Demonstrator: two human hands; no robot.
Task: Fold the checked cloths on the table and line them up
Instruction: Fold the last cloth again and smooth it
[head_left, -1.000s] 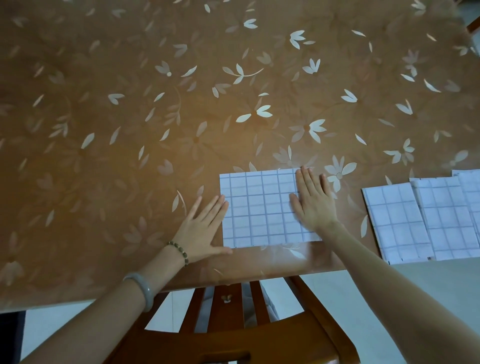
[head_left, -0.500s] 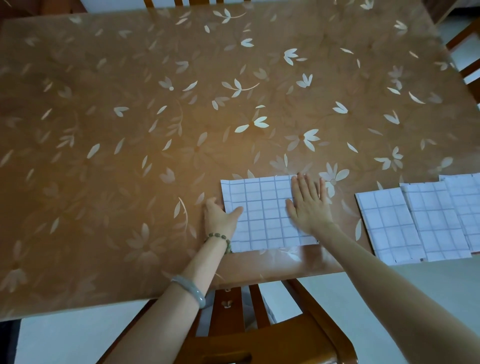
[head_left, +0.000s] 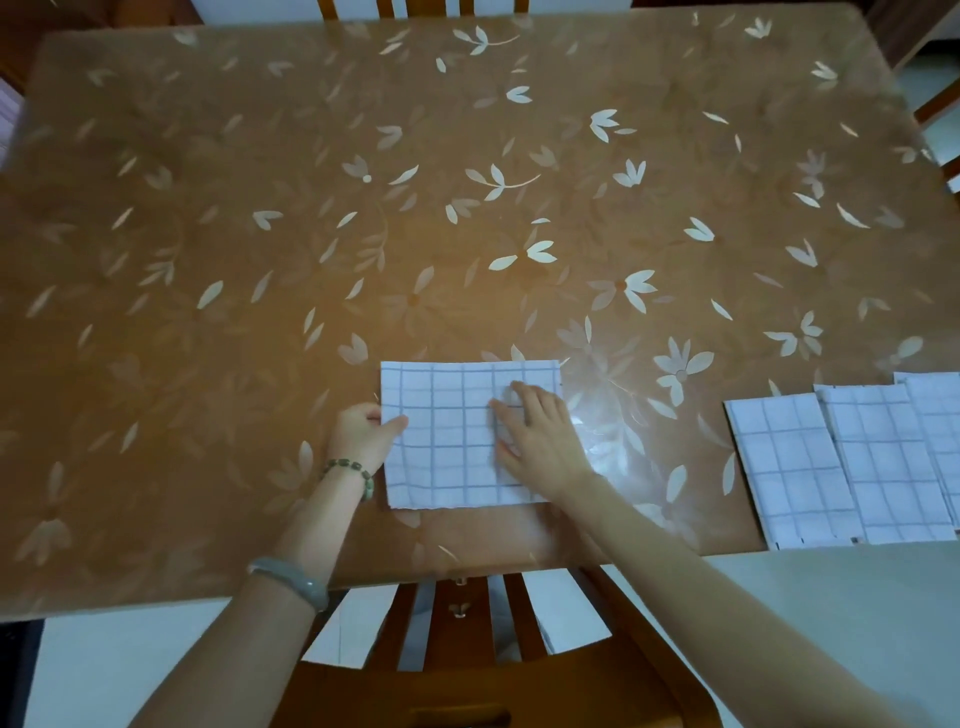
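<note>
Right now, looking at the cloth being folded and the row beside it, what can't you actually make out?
- Head view: the folded row runs off the right frame edge, so its cloth count is unknown.
- The left hand grips the checked cloth at its left edge; its fingertips are tucked underneath, out of sight.
- The right hand covers the cloth's right part, hiding any crease there.
- Number of cloth layers: edges too thin to tell.

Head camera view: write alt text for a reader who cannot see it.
Two bare hands work a checked cloth near the table front edge: the left hand pinches its left edge, the right hand presses flat on it. Folded cloths overlap in a row at right.
</note>
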